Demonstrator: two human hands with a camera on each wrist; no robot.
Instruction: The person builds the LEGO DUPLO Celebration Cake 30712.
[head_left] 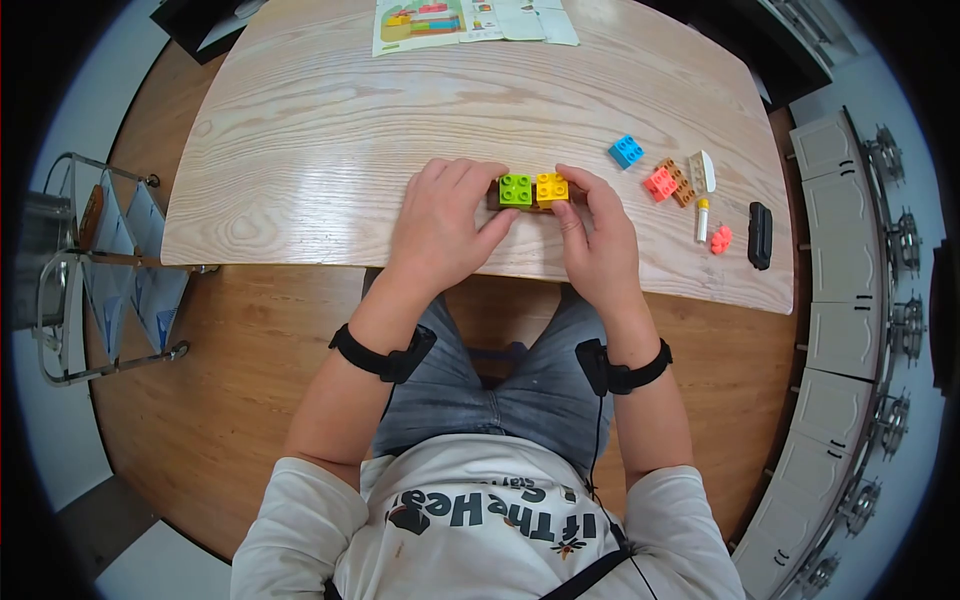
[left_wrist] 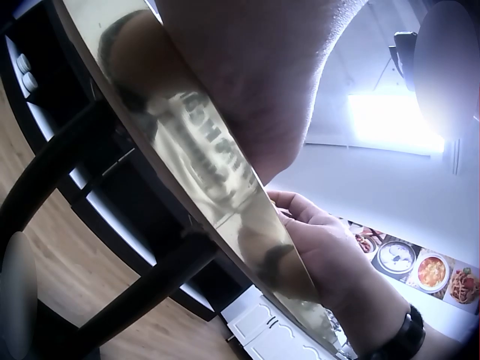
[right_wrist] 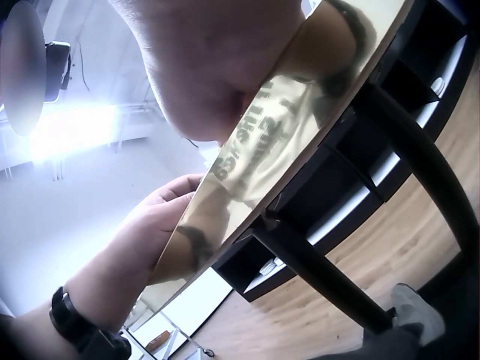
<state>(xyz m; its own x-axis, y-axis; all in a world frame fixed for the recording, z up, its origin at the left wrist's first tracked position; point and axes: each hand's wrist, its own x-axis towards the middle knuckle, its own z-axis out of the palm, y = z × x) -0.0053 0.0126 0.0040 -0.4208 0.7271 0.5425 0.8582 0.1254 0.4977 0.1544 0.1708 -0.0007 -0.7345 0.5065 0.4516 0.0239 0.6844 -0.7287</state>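
Note:
In the head view, a green toy brick (head_left: pixel 516 190) and a yellow toy brick (head_left: pixel 552 188) sit side by side on a dark brown base piece (head_left: pixel 493 195), close to the table's near edge. My left hand (head_left: pixel 440 222) holds the base's left end by the green brick, index fingertip at the far side and thumb at the near side. With thumb and index finger, my right hand (head_left: pixel 604 245) pinches the yellow brick from the right. Both wrist views show the hands above the table's shiny edge (left_wrist: pixel 217 176), and the bricks are hidden there.
Right of the hands lie a blue brick (head_left: pixel 626 151), a coral brick (head_left: pixel 660 183) by a brown studded plate (head_left: pixel 682 186), a white curved piece (head_left: pixel 703 170), a yellow-topped white stick (head_left: pixel 702 222), a coral piece (head_left: pixel 721 240) and a black case (head_left: pixel 760 236). A printed sheet (head_left: pixel 500 25) lies at the far edge.

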